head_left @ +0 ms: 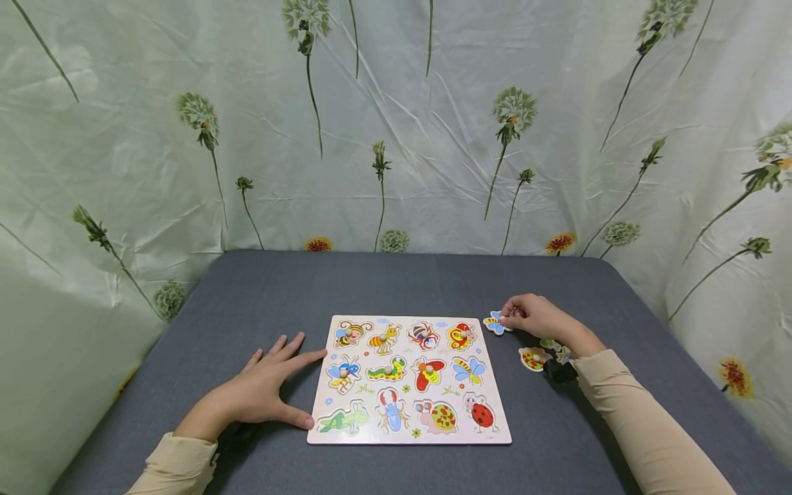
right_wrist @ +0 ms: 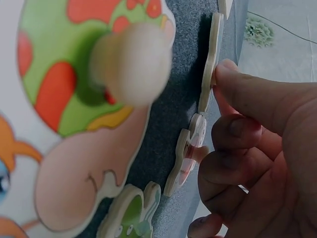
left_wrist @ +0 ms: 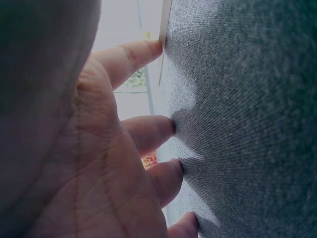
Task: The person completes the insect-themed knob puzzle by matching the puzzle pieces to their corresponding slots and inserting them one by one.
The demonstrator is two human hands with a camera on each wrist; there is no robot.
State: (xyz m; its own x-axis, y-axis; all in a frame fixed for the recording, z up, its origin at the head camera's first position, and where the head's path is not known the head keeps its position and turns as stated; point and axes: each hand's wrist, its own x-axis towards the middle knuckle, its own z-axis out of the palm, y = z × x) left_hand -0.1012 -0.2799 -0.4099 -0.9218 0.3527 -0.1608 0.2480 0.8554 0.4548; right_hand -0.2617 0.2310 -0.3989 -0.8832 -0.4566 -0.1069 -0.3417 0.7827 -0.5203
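Observation:
A wooden knob puzzle board (head_left: 402,436) with insect pictures lies flat on the table. Spread fingers of my left hand (head_left: 260,388) rest on the cloth, with thumb and index fingertip against the board's left edge. Just past the board's upper right corner, my right hand (head_left: 544,322) pinches a blue-winged insect puzzle piece (head_left: 495,324). In the right wrist view that piece (right_wrist: 210,64) appears edge-on, tilted up from the cloth. Knobbed pieces sit in the upper part of the board; the bottom-row pictures and the blue-winged one at right show no knobs.
Under the right wrist lie loose pieces: a snail piece (head_left: 533,358), a green piece (right_wrist: 129,213) and another knobbed piece (right_wrist: 185,158). Dark grey cloth (head_left: 371,282) covers the table. Behind it hangs a pale curtain (head_left: 433,172) printed with dandelions.

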